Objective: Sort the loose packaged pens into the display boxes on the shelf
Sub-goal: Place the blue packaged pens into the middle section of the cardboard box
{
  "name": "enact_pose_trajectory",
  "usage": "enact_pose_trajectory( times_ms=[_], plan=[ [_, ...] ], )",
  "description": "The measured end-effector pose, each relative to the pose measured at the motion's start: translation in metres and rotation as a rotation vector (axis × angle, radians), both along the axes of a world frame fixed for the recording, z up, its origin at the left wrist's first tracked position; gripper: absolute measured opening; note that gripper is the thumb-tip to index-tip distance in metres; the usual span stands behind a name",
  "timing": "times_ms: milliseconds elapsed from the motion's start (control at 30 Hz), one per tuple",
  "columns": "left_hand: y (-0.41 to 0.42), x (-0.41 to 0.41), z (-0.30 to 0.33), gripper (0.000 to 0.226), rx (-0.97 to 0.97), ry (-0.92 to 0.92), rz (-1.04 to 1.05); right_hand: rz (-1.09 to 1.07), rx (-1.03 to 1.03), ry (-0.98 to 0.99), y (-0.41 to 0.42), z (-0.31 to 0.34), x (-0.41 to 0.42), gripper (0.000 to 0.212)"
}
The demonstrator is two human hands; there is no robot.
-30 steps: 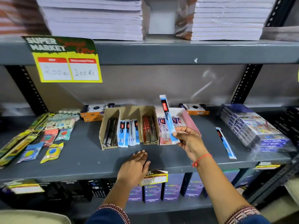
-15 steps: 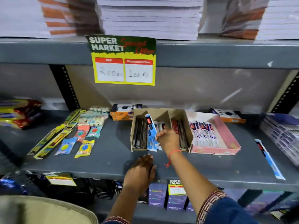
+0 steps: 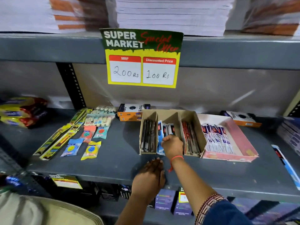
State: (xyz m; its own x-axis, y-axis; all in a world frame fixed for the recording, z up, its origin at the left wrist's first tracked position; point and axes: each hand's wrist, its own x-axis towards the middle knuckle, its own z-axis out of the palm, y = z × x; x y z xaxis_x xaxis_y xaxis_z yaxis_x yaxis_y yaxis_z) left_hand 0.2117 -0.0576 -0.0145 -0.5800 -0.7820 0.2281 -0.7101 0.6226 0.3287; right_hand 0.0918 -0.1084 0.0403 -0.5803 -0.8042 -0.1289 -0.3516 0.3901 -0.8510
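A brown cardboard display box (image 3: 197, 125) with three compartments stands on the grey shelf (image 3: 113, 161). Dark pens fill its left slot, blue-and-white packaged pens (image 3: 159, 135) the middle, red pens (image 3: 190, 137) the right. My right hand (image 3: 172, 146) is over the front of the middle slot, fingers curled on a blue-and-white pen packet there. My left hand (image 3: 150, 177) lies flat on the shelf's front edge. A pink tray (image 3: 243, 140) to the right holds purple-and-white packets. One loose blue packaged pen (image 3: 285, 164) lies at the far right.
Erasers, sharpeners and yellow-green pencil packs (image 3: 58, 140) lie spread on the left. Orange-and-black boxes (image 3: 131, 112) stand behind the display box. A yellow price sign (image 3: 142, 59) hangs from the upper shelf, which carries stacked notebooks. Purple boxes (image 3: 164, 200) sit on the shelf below.
My right hand carried the blue-and-white pen from above the pink tray to the middle slot and lowered it in. The camera view swung left. My left hand stayed on the shelf edge.
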Motion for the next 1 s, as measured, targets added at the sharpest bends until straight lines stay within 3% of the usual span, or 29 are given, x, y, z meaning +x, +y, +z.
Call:
enact_pose_trajectory(
  times_ms=[267, 400, 567, 633, 733, 867, 1000],
  plan=[
    [0.002, 0.001, 0.005, 0.043, 0.031, -0.017, 0.049, 0.094, 0.028, 0.127, 0.016, 0.008, -0.005, 0.029],
    [0.001, -0.001, 0.001, 0.045, 0.012, -0.06, 0.097, 0.037, -0.074, 0.132, 0.032, 0.014, -0.019, 0.034],
    [0.007, -0.011, 0.004, 0.06, 0.003, -0.085, 0.143, -0.024, -0.245, 0.086, 0.061, 0.026, -0.054, 0.025],
    [0.014, -0.023, 0.008, 0.067, -0.014, -0.15, 0.115, -0.054, -0.281, 0.095, 0.073, 0.028, -0.071, 0.023],
    [0.02, -0.05, 0.009, 0.053, -0.003, -0.175, 0.036, -0.126, -0.315, 0.083, 0.089, 0.027, -0.096, 0.022],
    [0.033, -0.092, 0.012, 0.051, 0.01, -0.198, -0.049, -0.231, -0.312, 0.091, 0.105, 0.019, -0.133, 0.021],
    [0.046, -0.13, 0.015, 0.053, 0.03, -0.229, -0.122, -0.288, -0.158, 0.299, 0.132, 0.008, -0.178, 0.025]
  ],
)
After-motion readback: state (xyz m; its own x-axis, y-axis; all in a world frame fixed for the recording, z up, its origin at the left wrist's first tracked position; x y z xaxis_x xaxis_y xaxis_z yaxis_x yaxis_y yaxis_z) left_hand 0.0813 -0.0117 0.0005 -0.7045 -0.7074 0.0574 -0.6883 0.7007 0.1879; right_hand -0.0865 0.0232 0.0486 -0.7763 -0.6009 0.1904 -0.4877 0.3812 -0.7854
